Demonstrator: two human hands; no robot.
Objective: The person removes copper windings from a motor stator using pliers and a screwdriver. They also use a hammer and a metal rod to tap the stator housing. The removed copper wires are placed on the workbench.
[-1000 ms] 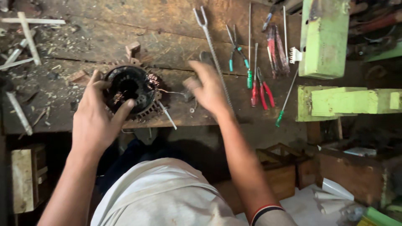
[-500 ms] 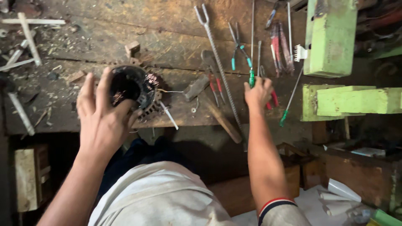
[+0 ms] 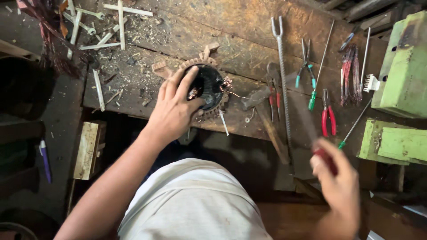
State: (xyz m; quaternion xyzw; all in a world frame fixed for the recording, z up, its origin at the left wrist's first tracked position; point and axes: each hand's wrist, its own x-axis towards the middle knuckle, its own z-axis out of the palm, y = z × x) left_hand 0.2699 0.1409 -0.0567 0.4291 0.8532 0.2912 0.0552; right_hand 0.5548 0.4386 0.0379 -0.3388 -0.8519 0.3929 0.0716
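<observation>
My left hand (image 3: 173,111) rests on a round black motor stator (image 3: 209,84) with copper wire ends, at the front edge of the worn wooden bench (image 3: 200,26); the fingers spread over its left rim. My right hand (image 3: 339,184) is off the bench at the lower right, closed on a red-handled tool (image 3: 326,159). The tool's thin blade points up and to the left and is blurred, so its kind is unclear. A hammer (image 3: 262,118) with a wooden handle lies between the stator and my right hand.
A long forked metal rod (image 3: 281,75), green-handled pliers (image 3: 305,66), a green screwdriver (image 3: 314,98) and red pliers (image 3: 328,121) lie on the bench's right side. Green metal parts (image 3: 400,66) stand at the far right. White sticks (image 3: 120,22) and shavings litter the upper left.
My right hand went from the stator to the tools on the right, took the red-handled tool and drew back off the bench. My left hand stayed on the stator.
</observation>
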